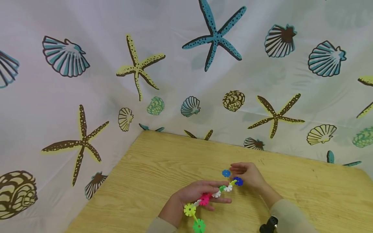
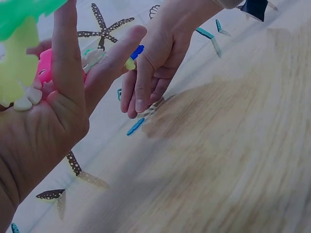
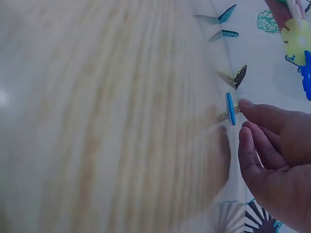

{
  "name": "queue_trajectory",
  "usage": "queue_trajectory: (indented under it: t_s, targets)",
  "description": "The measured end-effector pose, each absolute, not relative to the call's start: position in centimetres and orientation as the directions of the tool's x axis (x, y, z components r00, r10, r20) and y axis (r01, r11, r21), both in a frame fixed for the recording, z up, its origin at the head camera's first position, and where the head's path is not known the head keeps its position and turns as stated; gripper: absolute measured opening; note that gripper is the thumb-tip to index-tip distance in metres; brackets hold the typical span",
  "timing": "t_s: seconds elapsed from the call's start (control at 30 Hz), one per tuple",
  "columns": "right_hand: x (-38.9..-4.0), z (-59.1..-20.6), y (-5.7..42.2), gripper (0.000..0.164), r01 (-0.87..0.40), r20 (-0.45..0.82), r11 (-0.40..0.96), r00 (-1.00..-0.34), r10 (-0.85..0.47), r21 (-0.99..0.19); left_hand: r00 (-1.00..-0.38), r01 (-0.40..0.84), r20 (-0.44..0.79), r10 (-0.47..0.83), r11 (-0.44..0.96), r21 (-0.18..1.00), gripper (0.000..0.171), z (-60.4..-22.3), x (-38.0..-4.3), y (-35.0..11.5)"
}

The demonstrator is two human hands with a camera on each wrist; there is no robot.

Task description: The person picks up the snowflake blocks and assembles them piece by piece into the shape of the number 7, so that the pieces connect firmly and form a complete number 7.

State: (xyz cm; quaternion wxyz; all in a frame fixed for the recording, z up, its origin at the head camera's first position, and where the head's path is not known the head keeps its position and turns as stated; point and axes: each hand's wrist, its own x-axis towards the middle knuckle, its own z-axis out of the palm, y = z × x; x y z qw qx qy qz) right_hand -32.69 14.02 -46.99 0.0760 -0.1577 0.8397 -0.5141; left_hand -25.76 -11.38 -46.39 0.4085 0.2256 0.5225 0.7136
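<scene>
A chain of interlocking notched plastic discs in yellow, pink, white, green and dark blue runs slantwise across the head view. My left hand (image 1: pixel 201 191) holds this disc chain (image 1: pixel 205 199) around its pink and white discs, the fingers reaching along both sides of it. A yellow disc (image 1: pixel 190 209) and a green disc (image 1: pixel 199 226) hang at the near end. The dark blue disc (image 1: pixel 238 181) ends the far side, beside my right hand (image 1: pixel 250 176). At the tips of its thumb and fingers my right hand pinches a single light blue disc (image 3: pixel 231 109), edge-on in the right wrist view.
The wood-grain table (image 1: pixel 163 161) stretches under both hands. Behind and to the left hangs a pale cloth (image 1: pixel 175 81) printed with starfish and shells, meeting the table's edges. A black device (image 1: pixel 268 225) sits by the right sleeve.
</scene>
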Motion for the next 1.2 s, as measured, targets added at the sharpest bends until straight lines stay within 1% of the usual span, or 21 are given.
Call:
queue_trajectory:
  t_s: [0.2,0.37,0.5,0.63,0.9,1.1,1.13,1.2]
  targets:
    - [-32.7,-47.0,13.3,0.045,-0.186,0.029,0.495,-0.951,-0.308,-0.849,-0.564,-0.336,-0.098,0.82,-0.119,0.934,0.048,-46.4,-25.7,-11.6]
    - [-32.9,-47.2,13.2,0.043,-0.204,0.038,0.507,-0.947,-0.318,-0.838,-0.562,-0.338,-0.1,0.821,-0.118,0.934,0.048,-46.4,-25.7,-11.6]
    - [-33.0,-47.3,13.0,0.039,-0.208,0.038,0.513,-0.946,-0.322,-0.833,-0.573,-0.34,-0.109,0.813,-0.115,0.934,0.047,-46.4,-25.7,-11.6]
    - [-33.1,-47.1,12.8,0.041,-0.216,0.031,0.53,-0.941,-0.336,-0.82,-0.577,-0.34,-0.113,0.809,-0.113,0.934,0.047,-46.5,-25.7,-11.6]
    - [-33.3,-46.8,12.8,0.037,-0.274,0.025,0.544,-0.907,-0.421,-0.793,-0.58,-0.334,-0.117,0.806,-0.104,0.937,0.048,-46.5,-25.8,-11.7]
    - [-33.7,-46.3,12.8,0.033,-0.371,-0.025,0.618,-0.845,-0.534,-0.694,-0.581,-0.327,-0.108,0.807,-0.109,0.939,0.049,-46.4,-25.7,-12.0]
    - [-33.7,-46.2,12.8,0.032,-0.372,-0.032,0.628,-0.844,-0.535,-0.684,-0.582,-0.325,-0.107,0.806,-0.11,0.939,0.049,-46.4,-25.7,-12.0]
    - [-33.7,-46.1,12.7,0.03,-0.335,-0.051,0.646,-0.863,-0.503,-0.686,-0.584,-0.327,-0.107,0.805,-0.112,0.938,0.049,-46.3,-25.7,-12.0]
